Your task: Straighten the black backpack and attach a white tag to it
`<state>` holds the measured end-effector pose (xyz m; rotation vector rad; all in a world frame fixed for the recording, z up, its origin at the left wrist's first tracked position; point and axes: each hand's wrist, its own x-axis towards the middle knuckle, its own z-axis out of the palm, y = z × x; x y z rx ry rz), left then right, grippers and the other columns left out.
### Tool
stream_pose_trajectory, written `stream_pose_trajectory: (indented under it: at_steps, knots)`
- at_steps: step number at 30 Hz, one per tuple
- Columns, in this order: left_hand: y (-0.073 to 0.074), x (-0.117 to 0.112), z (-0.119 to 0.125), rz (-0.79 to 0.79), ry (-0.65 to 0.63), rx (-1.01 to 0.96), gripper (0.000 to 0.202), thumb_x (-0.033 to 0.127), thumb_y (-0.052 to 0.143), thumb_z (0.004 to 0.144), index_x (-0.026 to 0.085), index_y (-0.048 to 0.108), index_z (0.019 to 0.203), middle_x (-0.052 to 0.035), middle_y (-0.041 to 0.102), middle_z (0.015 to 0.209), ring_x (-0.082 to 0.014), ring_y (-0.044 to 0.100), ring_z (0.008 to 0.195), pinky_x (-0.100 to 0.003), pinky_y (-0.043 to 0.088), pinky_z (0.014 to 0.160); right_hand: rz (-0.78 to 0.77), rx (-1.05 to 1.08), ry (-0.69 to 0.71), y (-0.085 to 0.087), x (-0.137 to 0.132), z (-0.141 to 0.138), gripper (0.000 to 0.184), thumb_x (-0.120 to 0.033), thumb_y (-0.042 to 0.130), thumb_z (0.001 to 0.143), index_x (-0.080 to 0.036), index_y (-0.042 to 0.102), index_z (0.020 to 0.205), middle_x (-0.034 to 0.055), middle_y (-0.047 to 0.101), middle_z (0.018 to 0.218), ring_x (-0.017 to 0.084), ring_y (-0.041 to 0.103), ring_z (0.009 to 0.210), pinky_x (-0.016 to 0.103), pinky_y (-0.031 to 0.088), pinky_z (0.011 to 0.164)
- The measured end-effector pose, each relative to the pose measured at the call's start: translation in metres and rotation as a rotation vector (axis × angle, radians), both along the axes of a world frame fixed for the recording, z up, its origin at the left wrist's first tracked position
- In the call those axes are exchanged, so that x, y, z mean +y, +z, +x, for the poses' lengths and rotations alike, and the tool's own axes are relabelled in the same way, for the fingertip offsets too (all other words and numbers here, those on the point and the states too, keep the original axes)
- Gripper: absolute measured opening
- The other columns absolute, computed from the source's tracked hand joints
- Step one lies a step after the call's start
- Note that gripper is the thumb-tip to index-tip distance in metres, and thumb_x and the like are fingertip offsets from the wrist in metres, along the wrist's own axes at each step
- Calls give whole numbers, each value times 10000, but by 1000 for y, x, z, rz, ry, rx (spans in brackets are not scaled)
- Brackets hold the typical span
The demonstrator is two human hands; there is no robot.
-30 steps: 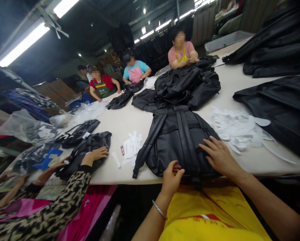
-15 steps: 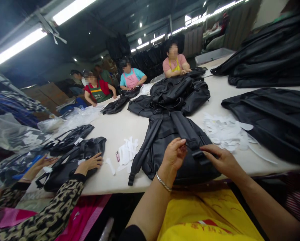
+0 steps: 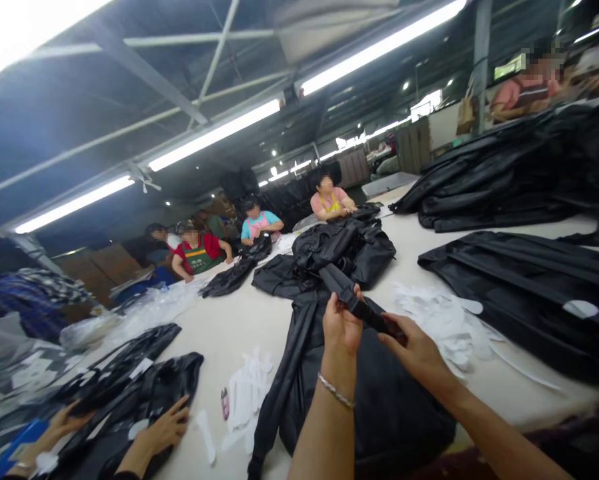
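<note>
A black backpack [image 3: 369,407] lies back-up on the pale table [image 3: 239,327] right before me. My left hand [image 3: 340,327] is closed on one of its black shoulder straps [image 3: 347,293], lifted above the bag. My right hand [image 3: 415,350] pinches the same strap lower down, near a buckle. The other strap [image 3: 279,380] trails down the bag's left side toward the table edge. A silver bracelet sits on my left wrist.
White paper pieces [image 3: 442,320] lie to the right, more [image 3: 247,393] to the left. Black bags are piled at the middle [image 3: 349,250] and right [image 3: 519,280]. A neighbour's hands [image 3: 164,430] rest on a black bag [image 3: 144,393] at left. Several people sit along the far side.
Both my hands left the bag's surface, took hold of a shoulder strap and raised it. The camera has tilted upward, showing more ceiling.
</note>
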<state>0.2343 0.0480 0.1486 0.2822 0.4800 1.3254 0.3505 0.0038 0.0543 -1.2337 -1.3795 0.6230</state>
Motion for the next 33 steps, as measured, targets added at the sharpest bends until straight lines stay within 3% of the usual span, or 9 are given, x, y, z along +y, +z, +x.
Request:
stream_pose_trajectory:
  at_steps: [6, 11, 13, 16, 19, 24, 29, 31, 33]
  knots:
    - [-11, -24, 3, 58, -99, 58, 381, 305, 571, 755, 13, 560, 1000, -173, 651, 971, -104, 640, 759, -140, 528, 656, 87, -111, 53, -7, 6, -3, 268, -373, 454, 830, -227, 523, 1043, 35, 528, 1010, 189, 501, 931, 355, 443, 799]
    - [-24, -38, 16, 110, -38, 229, 374, 370, 574, 741, 76, 584, 973, -132, 675, 925, -157, 642, 841, -209, 517, 736, 185, -49, -82, -24, -4, 0, 240, -400, 430, 850, -246, 535, 1002, 29, 527, 1045, 189, 489, 1001, 358, 433, 856]
    - [-28, -43, 23, 167, -37, 255, 463, 441, 510, 766, 127, 515, 1106, -120, 683, 898, -184, 640, 870, -268, 503, 801, 210, -18, -167, -25, -8, 1, 240, -424, 450, 844, -252, 536, 987, 24, 537, 1026, 190, 494, 995, 360, 432, 860]
    - [-31, -50, 32, 272, -89, 309, 612, 487, 417, 798, 203, 263, 1318, -109, 682, 922, -204, 633, 904, -346, 461, 885, 221, 81, -290, -26, -14, 2, 281, -464, 471, 819, -256, 535, 996, 26, 541, 1047, 203, 495, 1016, 392, 412, 916]
    - [-35, -55, 38, 333, -108, 370, 670, 480, 390, 811, 189, 138, 1360, -116, 672, 949, -207, 619, 924, -372, 423, 930, 140, 254, -329, -29, -18, 6, 373, -513, 523, 756, -230, 531, 998, 52, 537, 1082, 227, 516, 1005, 408, 429, 926]
    - [-50, -56, 44, 436, -124, 378, 735, 573, 439, 745, 160, 269, 1328, -116, 669, 894, -218, 608, 851, -387, 434, 886, -20, 550, -136, -31, -25, 15, 508, -519, 631, 666, -188, 482, 1021, 99, 590, 1029, 251, 576, 931, 320, 531, 769]
    - [-59, -55, 49, 546, -210, 393, 1062, 522, 740, 476, 228, 202, 1343, -111, 639, 1025, -228, 575, 950, -343, 435, 872, -37, 683, -219, -7, -41, 16, 477, -508, 684, 588, -204, 509, 911, 55, 641, 873, 255, 592, 878, 297, 533, 712]
    - [-58, -56, 51, 516, -243, 378, 1023, 429, 796, 431, 255, 297, 1307, -95, 641, 1035, -209, 573, 960, -304, 440, 851, -42, 720, -232, 0, -44, 17, 455, -527, 672, 593, -207, 514, 876, 37, 637, 814, 243, 597, 832, 296, 522, 695]
    - [-57, -55, 50, 473, -279, 406, 795, 370, 809, 428, 250, 514, 1156, -78, 660, 999, -197, 587, 940, -274, 449, 820, -71, 718, -165, 2, -42, 17, 447, -550, 672, 579, -201, 530, 820, 25, 621, 740, 236, 594, 764, 305, 507, 675]
